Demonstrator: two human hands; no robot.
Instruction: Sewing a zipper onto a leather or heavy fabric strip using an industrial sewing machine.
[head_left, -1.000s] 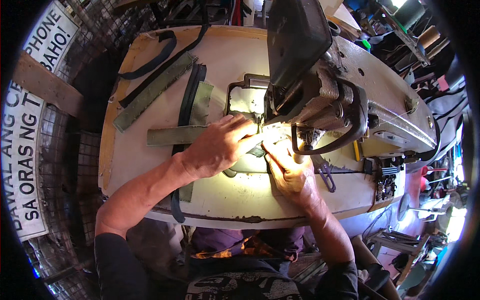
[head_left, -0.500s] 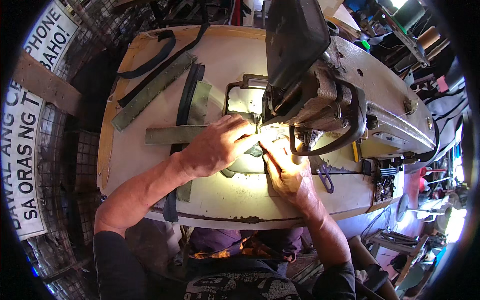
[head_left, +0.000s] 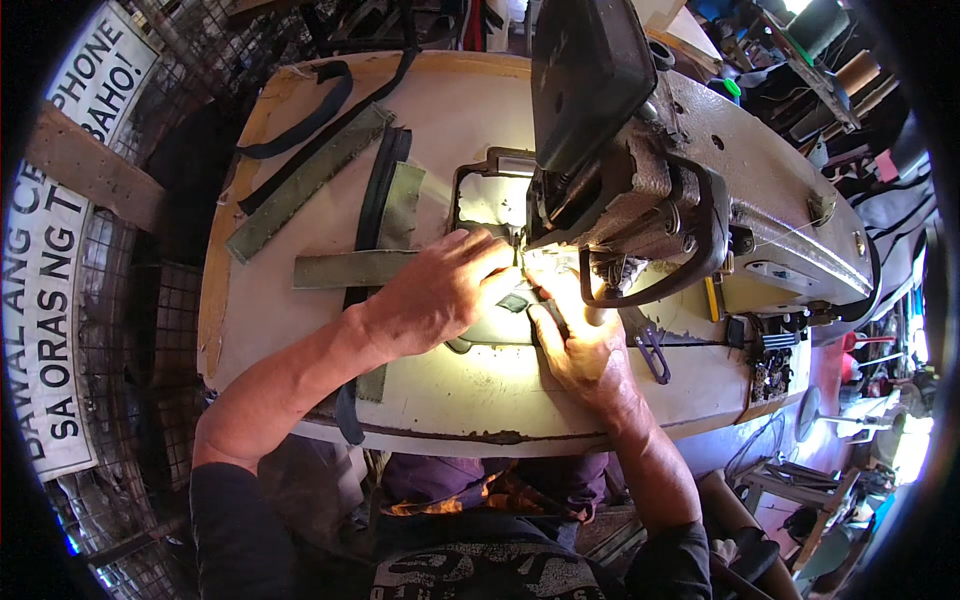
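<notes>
Whereas half a second ago the right hand's [head_left: 583, 348] thumb and forefinger sat closer together, they now stand wider apart near a small dark-green cloth piece [head_left: 514, 301], which lies between both hands with the brown metal sewing machine [head_left: 765, 185] at its two o'clock. The left hand [head_left: 435, 296] is at its nine o'clock; whether either grip is clamped on it, I cannot tell. Frayed olive cloth strips [head_left: 312, 183] lie at ten o'clock on the pale worktop [head_left: 440, 402].

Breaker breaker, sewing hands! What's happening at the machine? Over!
Left grip, right grip close together at the sewing machine. Small dark piece between them. Curved black bar partly hides right grip.
</notes>
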